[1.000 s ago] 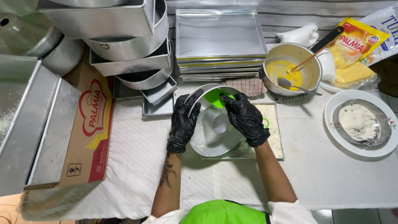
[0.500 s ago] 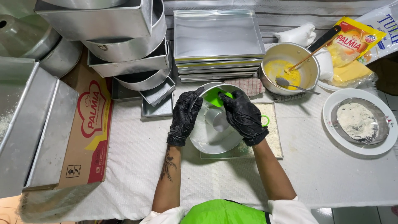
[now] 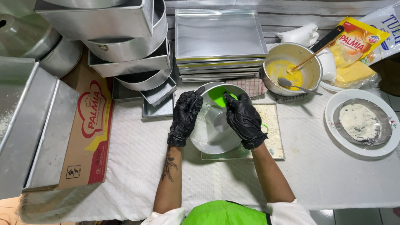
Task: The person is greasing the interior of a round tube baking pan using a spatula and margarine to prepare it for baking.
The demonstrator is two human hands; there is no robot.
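Both my hands wear black gloves and hold a round metal ring-shaped cake pan (image 3: 214, 137) tilted over a flat tray of flour (image 3: 273, 131). My left hand (image 3: 184, 116) grips the pan's left rim. My right hand (image 3: 243, 118) grips its right rim, with fingers reaching inside near a bright green scoop-like thing (image 3: 221, 95) at the pan's far edge. The pan's centre tube (image 3: 216, 118) shows between my hands, and the inside looks dusted with flour.
A saucepan of yellow melted fat (image 3: 291, 71) with a spoon and brush stands back right, beside a yellow packet (image 3: 354, 43). A white plate with a small floured tin (image 3: 362, 123) is right. Stacked trays (image 3: 218, 41), piled pans (image 3: 125, 46), a cardboard box (image 3: 89, 125) lie left.
The pan has been turned and tilted a little between my hands; my right hand shifted slightly along the rim. Everything else stays put.
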